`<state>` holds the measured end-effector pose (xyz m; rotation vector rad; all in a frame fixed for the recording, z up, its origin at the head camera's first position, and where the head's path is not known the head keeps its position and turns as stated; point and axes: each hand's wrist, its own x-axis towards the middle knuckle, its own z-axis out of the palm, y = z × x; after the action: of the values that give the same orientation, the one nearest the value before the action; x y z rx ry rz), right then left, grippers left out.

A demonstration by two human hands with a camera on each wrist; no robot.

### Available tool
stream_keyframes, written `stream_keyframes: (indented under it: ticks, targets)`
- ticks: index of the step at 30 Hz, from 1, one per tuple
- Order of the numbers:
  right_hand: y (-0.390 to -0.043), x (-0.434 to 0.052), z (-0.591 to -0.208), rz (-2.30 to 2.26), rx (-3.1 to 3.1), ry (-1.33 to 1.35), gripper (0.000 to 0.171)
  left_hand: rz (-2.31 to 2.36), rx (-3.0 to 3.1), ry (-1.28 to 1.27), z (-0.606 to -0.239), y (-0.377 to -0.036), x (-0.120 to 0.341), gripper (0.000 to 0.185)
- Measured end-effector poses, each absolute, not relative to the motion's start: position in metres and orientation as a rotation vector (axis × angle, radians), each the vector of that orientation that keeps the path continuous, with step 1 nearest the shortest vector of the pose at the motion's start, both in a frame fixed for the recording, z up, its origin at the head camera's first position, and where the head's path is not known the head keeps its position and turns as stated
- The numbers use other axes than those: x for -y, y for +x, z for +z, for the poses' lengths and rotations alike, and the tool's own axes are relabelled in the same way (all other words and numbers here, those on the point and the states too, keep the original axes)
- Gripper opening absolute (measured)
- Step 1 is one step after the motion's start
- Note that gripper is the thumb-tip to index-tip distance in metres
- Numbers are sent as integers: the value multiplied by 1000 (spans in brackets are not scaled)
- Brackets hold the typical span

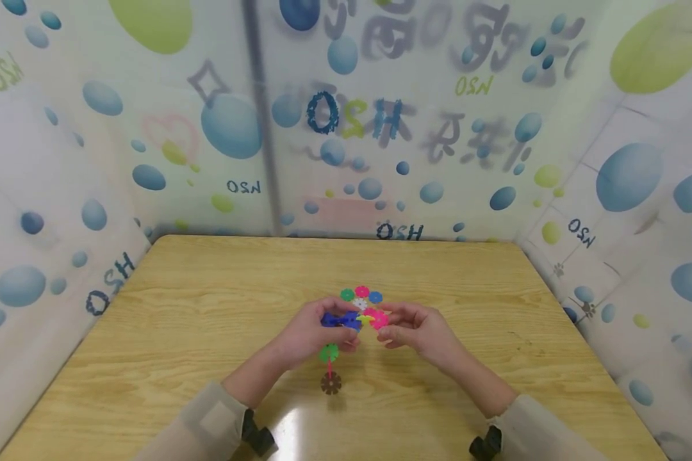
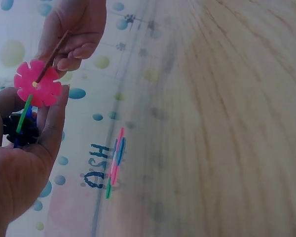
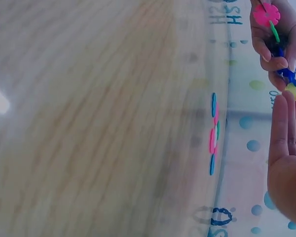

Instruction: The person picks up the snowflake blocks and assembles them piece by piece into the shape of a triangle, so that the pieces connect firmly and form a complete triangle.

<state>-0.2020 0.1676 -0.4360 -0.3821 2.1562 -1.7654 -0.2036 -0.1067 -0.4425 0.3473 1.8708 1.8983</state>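
Note:
My left hand (image 1: 308,333) holds a linked chain of notched plastic snowflake discs, with its fingers and thumb around dark blue discs (image 1: 331,319). Below that hand the chain hangs down: a green disc (image 1: 329,353), a pink disc (image 2: 47,89) seen edge-on from the head, and a brown disc (image 1: 331,383). On the chain's other side, a yellow disc (image 1: 364,318) joins the blue part to a bright pink disc (image 1: 378,318). My right hand (image 1: 418,330) pinches that pink disc between thumb and fingers. In the right wrist view its fingers (image 3: 281,123) partly hide the disc.
Just beyond the hands, a flat cluster of discs lies on the wooden table (image 1: 207,288), with a white disc (image 1: 360,304) ringed by green, pink and blue ones. Patterned curtains (image 1: 346,186) stand behind the table and along both sides.

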Motion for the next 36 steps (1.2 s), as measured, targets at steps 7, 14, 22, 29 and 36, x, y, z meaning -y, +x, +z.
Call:
stream_keyframes:
  ticks: [7, 14, 22, 29, 36]
  targets:
    - [-216, -178, -435, -1756, -2214, -326, 39, 1878, -1914, 350, -440, -206, 113, 52]
    - [-245, -182, -451, -1549, -2296, -323, 34, 1898, -1906, 345, -439, -207, 115, 50]
    - [-269, -177, -464, -1234, -2316, -369, 29, 1915, -1892, 331, -439, -208, 116, 51]
    - [-274, -176, -464, -1103, -2321, -444, 34, 1902, -1906, 324, -438, -208, 117, 52]
    - [-273, -175, -465, -1049, -2343, -446, 27, 1904, -1911, 340, -439, -208, 116, 52]
